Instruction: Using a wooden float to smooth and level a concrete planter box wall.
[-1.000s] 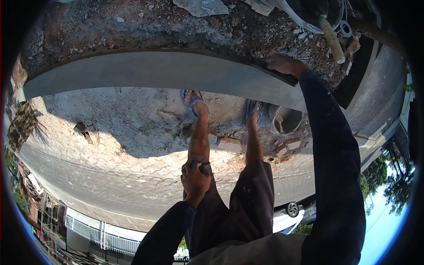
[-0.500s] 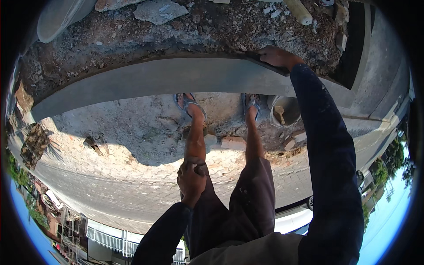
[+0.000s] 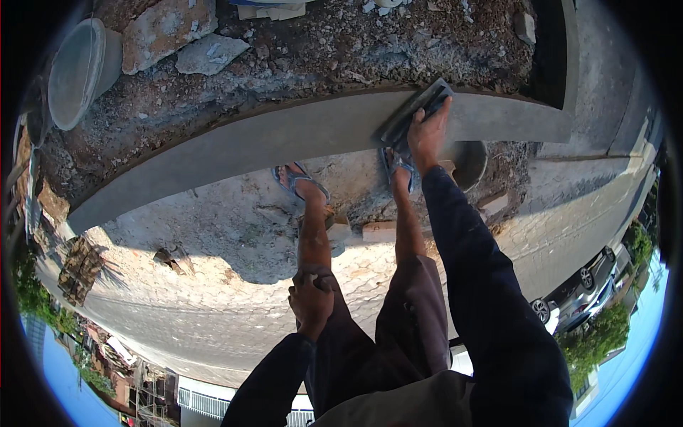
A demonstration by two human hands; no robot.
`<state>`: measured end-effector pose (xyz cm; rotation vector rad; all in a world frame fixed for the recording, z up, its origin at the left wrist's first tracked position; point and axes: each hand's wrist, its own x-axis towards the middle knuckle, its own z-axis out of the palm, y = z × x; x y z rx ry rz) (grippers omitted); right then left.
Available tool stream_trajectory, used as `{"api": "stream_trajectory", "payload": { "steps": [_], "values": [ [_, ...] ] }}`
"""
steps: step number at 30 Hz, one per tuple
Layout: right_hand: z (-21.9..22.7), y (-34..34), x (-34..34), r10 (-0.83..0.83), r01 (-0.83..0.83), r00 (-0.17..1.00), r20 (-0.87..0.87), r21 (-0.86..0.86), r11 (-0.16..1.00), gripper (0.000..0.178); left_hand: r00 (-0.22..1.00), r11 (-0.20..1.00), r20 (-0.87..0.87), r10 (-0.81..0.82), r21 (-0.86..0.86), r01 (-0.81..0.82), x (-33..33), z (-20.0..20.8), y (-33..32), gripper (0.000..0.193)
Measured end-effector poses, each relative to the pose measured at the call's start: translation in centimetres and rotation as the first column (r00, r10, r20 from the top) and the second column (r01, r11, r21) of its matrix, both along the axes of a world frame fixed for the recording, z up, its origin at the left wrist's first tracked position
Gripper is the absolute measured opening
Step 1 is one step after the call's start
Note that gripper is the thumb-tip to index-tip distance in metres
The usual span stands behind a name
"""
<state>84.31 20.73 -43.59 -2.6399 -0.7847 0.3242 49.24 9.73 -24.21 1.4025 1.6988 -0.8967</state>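
Observation:
A smooth grey cement-topped low wall point(image 3: 277, 132) curves across the view in front of my feet. On its top, right of the middle, lies a flat plastering trowel point(image 3: 408, 117), slanted across the wall's width. My right hand point(image 3: 428, 139) is closed around its handle. My left hand point(image 3: 311, 304) rests on my left knee with its fingers curled; anything inside them is hidden. A bucket point(image 3: 471, 164) stands on the near side of the wall, beside my right foot, partly covered by my right hand and forearm.
Rubble-strewn soil point(image 3: 306, 53) lies beyond the wall, with broken concrete slabs point(image 3: 167, 35) and a pale bucket point(image 3: 78, 75) at far left. A brick point(image 3: 379, 231) lies between my feet. Behind is a paved road point(image 3: 213, 313), with parked cars point(image 3: 580, 285) at right.
My right hand has drawn the trowel nearer from the wall's far edge, slightly left, and turned it to slant the other way. The view has shifted; my left hand stays on the knee.

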Motion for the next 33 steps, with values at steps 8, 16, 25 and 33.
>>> {"api": "stream_trajectory", "payload": {
  "steps": [8, 16, 25, 33],
  "values": [
    [1.8, -1.0, -15.1, 0.697, -0.723, 0.671, -0.254, -0.014, 0.691, 0.076, 0.999, 0.999, -0.003, -0.053, 0.011, 0.053, -0.7, 0.0, 0.1, 0.033],
    [1.8, 1.3, -9.7, 0.276, -0.318, 0.935, -0.224, -0.178, 0.931, 0.074, 0.989, 0.989, -0.031, -0.145, 0.030, 0.146, -1.1, -0.1, -0.7, 0.039],
    [5.0, 7.3, -2.6, 0.675, -0.733, 0.660, -0.329, -0.085, 0.675, 0.056, 0.976, 0.974, -0.071, -0.208, 0.077, 0.213, 0.6, -0.2, -1.7, 0.032],
    [2.7, 14.9, 8.0, 0.630, -0.935, 0.348, -0.694, -0.208, 0.288, 0.047, 0.962, 0.968, -0.155, -0.223, 0.077, 0.237, 2.2, -0.4, -3.4, 0.033]
  ]
}}
